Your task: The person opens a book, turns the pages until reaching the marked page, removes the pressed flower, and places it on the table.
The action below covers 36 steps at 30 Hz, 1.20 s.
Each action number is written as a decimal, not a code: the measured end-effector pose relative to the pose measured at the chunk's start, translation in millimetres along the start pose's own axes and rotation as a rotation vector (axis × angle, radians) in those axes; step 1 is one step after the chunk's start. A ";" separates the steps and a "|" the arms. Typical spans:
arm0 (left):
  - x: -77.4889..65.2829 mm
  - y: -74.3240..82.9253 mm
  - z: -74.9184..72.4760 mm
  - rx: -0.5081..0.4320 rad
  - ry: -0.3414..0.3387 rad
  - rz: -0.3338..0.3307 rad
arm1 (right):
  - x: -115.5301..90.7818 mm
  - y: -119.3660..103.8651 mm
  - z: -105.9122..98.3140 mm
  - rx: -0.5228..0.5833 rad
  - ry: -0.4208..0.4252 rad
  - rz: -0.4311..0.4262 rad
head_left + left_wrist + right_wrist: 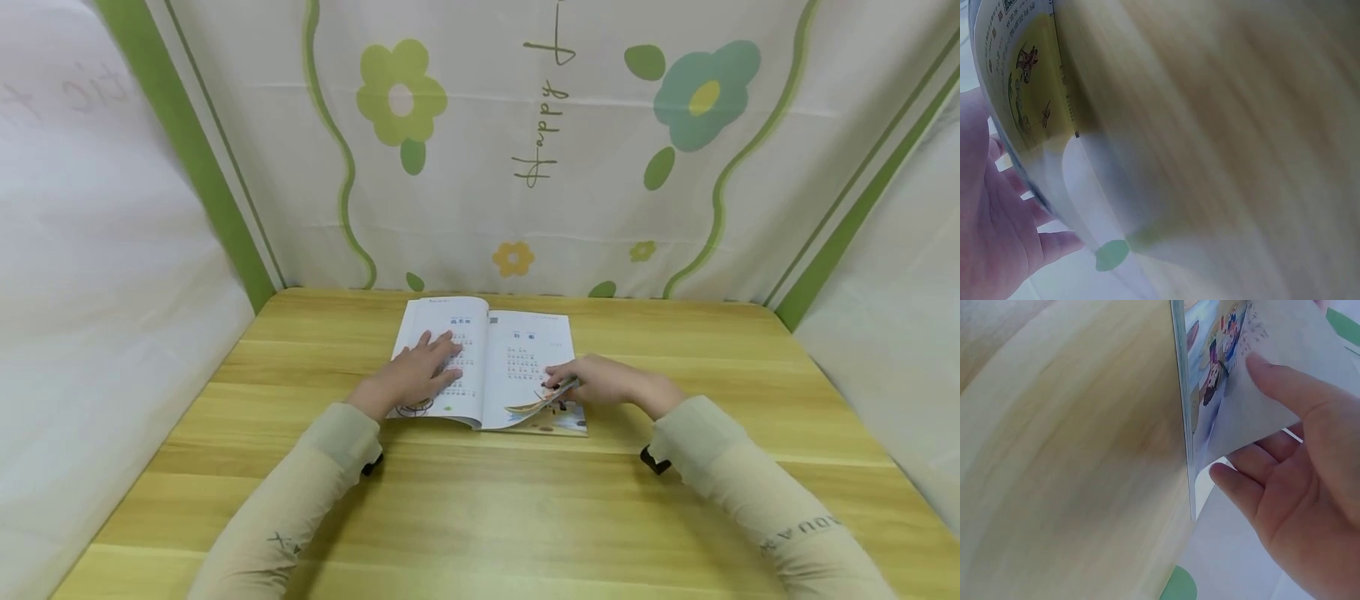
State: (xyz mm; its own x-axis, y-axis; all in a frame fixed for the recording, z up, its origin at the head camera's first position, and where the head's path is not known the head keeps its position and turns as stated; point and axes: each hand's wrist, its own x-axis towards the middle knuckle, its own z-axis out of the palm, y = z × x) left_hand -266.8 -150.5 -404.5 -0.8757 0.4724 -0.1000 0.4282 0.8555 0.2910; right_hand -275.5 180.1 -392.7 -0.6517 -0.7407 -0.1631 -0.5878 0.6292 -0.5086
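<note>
An open book (525,325) lies on the wooden table, with printed text on both pages and a colourful drawing at the lower right. My left hand (416,371) rests on the left page, fingers spread over the text. At the book's lower right corner, my right hand (607,379) pinches a page (551,397), which bends upward off the illustrated page below. The right wrist view shows the thumb on one face of the lifted page (1272,419) and fingers behind it. In the left wrist view, the left hand (997,212) is partly hidden by the book's edge.
The wooden table (480,517) extends on all sides of the book. Behind it hangs a white curtain (465,200) with flowers and lettering, close to the table's far edge. White fabric walls stand at left and right. Both sleeves reach in from the front.
</note>
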 end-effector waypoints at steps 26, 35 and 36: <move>0.1 3.9 -4.9 -0.046 -0.023 -0.003 | 22.3 -14.0 19.6 0.281 0.474 0.230; -0.4 6.4 -6.5 -0.060 -0.028 -0.019 | 32.0 -33.6 28.6 0.449 0.469 0.139; -0.2 6.3 -6.5 -0.064 -0.026 -0.019 | 33.1 -35.5 29.6 0.445 0.448 0.125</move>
State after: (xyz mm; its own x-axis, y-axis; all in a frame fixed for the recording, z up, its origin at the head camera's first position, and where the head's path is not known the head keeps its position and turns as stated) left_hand -265.4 -146.5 -396.4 -0.8771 0.4622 -0.1306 0.3956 0.8494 0.3492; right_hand -262.1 126.3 -405.0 -0.8961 -0.4373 0.0762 -0.3022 0.4750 -0.8265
